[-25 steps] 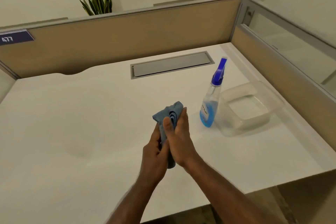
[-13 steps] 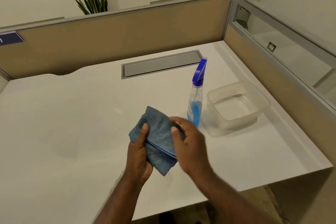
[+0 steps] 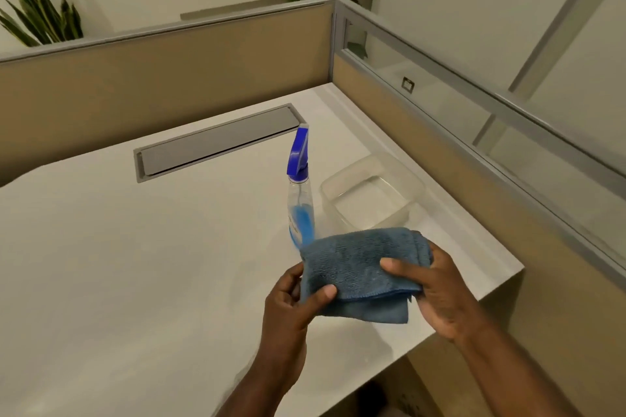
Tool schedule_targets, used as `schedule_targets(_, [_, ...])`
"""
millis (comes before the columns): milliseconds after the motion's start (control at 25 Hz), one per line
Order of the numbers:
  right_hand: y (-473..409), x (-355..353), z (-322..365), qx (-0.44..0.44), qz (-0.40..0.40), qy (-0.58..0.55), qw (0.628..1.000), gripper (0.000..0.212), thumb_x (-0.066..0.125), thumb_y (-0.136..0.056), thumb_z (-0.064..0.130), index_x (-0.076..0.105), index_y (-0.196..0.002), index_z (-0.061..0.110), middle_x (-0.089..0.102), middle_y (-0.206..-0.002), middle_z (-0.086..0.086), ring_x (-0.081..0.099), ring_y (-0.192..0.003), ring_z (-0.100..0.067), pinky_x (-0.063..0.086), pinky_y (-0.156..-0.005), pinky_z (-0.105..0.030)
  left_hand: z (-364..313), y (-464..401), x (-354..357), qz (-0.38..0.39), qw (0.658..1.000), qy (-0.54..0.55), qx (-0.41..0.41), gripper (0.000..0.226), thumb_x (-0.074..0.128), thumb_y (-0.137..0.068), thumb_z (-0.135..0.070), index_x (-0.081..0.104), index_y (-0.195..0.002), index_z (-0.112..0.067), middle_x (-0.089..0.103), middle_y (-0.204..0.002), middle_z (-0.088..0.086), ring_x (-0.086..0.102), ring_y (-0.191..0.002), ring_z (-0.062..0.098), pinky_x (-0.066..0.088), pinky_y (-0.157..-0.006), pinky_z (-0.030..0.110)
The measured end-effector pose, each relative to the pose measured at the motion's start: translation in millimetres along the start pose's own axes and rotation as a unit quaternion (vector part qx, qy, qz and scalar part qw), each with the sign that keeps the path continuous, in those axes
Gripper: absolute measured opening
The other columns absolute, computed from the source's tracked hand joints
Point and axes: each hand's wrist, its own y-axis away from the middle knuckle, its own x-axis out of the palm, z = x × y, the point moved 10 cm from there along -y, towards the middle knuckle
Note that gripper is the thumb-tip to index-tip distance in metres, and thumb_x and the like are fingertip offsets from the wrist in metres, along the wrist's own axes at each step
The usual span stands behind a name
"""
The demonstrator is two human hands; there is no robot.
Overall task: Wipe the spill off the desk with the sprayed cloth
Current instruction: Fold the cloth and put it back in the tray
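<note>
On the white counter [image 3: 118, 264] no spill shows plainly from the head camera; where it lies cannot be told. The left hand [image 3: 288, 311] has its grip clamped on the folded blue cloth [image 3: 359, 267] at its 8 o'clock corner. The cloth's long axis runs from 9 to 3 o'clock, above the counter's near right part. The right hand [image 3: 440, 294] pinches its 3 o'clock end. At the cloth's 11 o'clock the spray bottle [image 3: 299, 200] stands upright, with a clear tub [image 3: 410, 183] at 1 o'clock. If the spill is leftward, the left hand is nearer.
</note>
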Motion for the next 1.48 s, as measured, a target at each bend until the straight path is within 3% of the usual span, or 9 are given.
schedule_targets(200, [-50.2, -41.3, 72.2, -0.053, -0.012, 0.117, 0.992, 0.057, 0.090, -0.050, 0.025, 0.067, -0.102, 0.021, 0.075, -0.099, -0.003, 0.071, -0.092, -0.021, 0.056, -0.079, -0.035, 2.6, -30.3, 70.3, 0.031, 0.994, -0.105, -0.019, 0.059, 0.080, -0.063, -0.043, 0.066, -0.117, -0.023, 0.073, -0.111, -0.003, 0.068, -0.103, 0.017, 0.055, -0.091, 0.041])
schedule_targets(360, [-130.3, -41.5, 106.9, -0.044, 0.065, 0.168, 0.983, 0.046, 0.082, -0.066, 0.016, 0.065, -0.109, 0.016, 0.074, -0.102, -0.006, 0.071, -0.094, -0.022, 0.055, -0.084, -0.038, -7.2, -67.2, 100.6, -0.076, 0.984, -0.157, -0.025, 0.074, 0.065, -0.070, -0.068, 0.050, -0.132, -0.031, 0.065, -0.120, -0.007, 0.064, -0.104, 0.011, 0.054, -0.089, 0.032])
schedule_targets(560, [-205.7, -24.9, 112.1, -0.014, 0.137, 0.221, 0.965, 0.041, 0.081, -0.069, 0.017, 0.066, -0.107, 0.017, 0.073, -0.103, -0.005, 0.069, -0.096, -0.021, 0.055, -0.083, -0.037, -14.1, -101.7, 108.7, -0.178, 0.973, -0.146, -0.016, 0.049, 0.073, -0.081, -0.037, 0.051, -0.123, -0.027, 0.065, -0.113, -0.004, 0.064, -0.097, 0.009, 0.055, -0.082, 0.029])
schedule_targets(680, [-230.0, -14.8, 102.3, -0.007, 0.143, 0.227, 0.963, 0.039, 0.082, -0.068, 0.016, 0.066, -0.104, 0.016, 0.073, -0.100, -0.005, 0.069, -0.092, -0.021, 0.056, -0.080, -0.036, -23.6, -113.1, 102.6, -0.237, 0.953, -0.187, 0.006, 0.052, 0.072, -0.083, -0.030, 0.045, -0.127, -0.023, 0.062, -0.110, -0.006, 0.062, -0.094, 0.006, 0.052, -0.073, 0.021])
schedule_targets(840, [-250.7, -25.1, 70.1, 0.024, 0.080, 0.179, 0.980, 0.048, 0.082, -0.068, 0.014, 0.057, -0.109, 0.014, 0.068, -0.106, -0.007, 0.067, -0.094, -0.023, 0.057, -0.081, -0.040, -37.3, -136.3, 95.2, -0.281, 0.917, -0.280, 0.036, 0.056, 0.065, -0.087, -0.021, 0.038, -0.137, -0.016, 0.061, -0.125, 0.008, 0.061, -0.109, 0.023, 0.052, -0.093, 0.038])
schedule_targets(1080, [-258.6, -29.0, 42.7, 0.038, 0.043, 0.202, 0.978, 0.046, 0.074, -0.075, 0.009, 0.052, -0.115, 0.012, 0.063, -0.112, -0.008, 0.062, -0.097, -0.025, 0.054, -0.083, -0.038, -39.1, -158.3, 102.9, -0.266, 0.881, -0.389, 0.023, 0.072, 0.062, -0.085, -0.009, 0.024, -0.145, -0.019, 0.052, -0.130, 0.011, 0.054, -0.117, 0.027, 0.045, -0.095, 0.033])
schedule_targets(1240, [-256.1, -1.2, 62.2, -0.022, 0.113, 0.273, 0.955, 0.047, 0.064, -0.081, 0.008, 0.048, -0.125, 0.012, 0.060, -0.107, -0.005, 0.060, -0.086, -0.015, 0.049, -0.068, -0.024, -33.1, -155.5, 95.0, -0.277, 0.873, -0.401, -0.001, 0.068, 0.076, -0.074, -0.023, 0.035, -0.128, -0.015, 0.055, -0.123, 0.011, 0.058, -0.107, 0.023, 0.054, -0.084, 0.032])
schedule_targets(1320, [-252.9, 18.3, 67.3, -0.046, 0.165, 0.304, 0.937, 0.046, 0.063, -0.082, 0.005, 0.049, -0.125, 0.013, 0.059, -0.106, -0.004, 0.059, -0.088, -0.016, 0.049, -0.075, -0.026, -26.5, -153.5, 94.5, -0.262, 0.862, -0.433, -0.038, 0.077, 0.076, -0.072, -0.037, 0.031, -0.131, -0.018, 0.058, -0.121, 0.008, 0.060, -0.105, 0.021, 0.055, -0.080, 0.031])
schedule_targets(1480, [-250.6, 52.6, 59.2, -0.072, 0.247, 0.413, 0.874, 0.045, 0.067, -0.077, 0.003, 0.054, -0.119, 0.012, 0.062, -0.112, -0.008, 0.059, -0.102, -0.025, 0.051, -0.090, -0.039, -19.7, -150.4, 97.8, -0.230, 0.781, -0.572, -0.105, 0.074, 0.062, -0.077, -0.060, 0.038, -0.129, -0.014, 0.059, -0.120, 0.006, 0.055, -0.111, 0.023, 0.052, -0.090, 0.039])
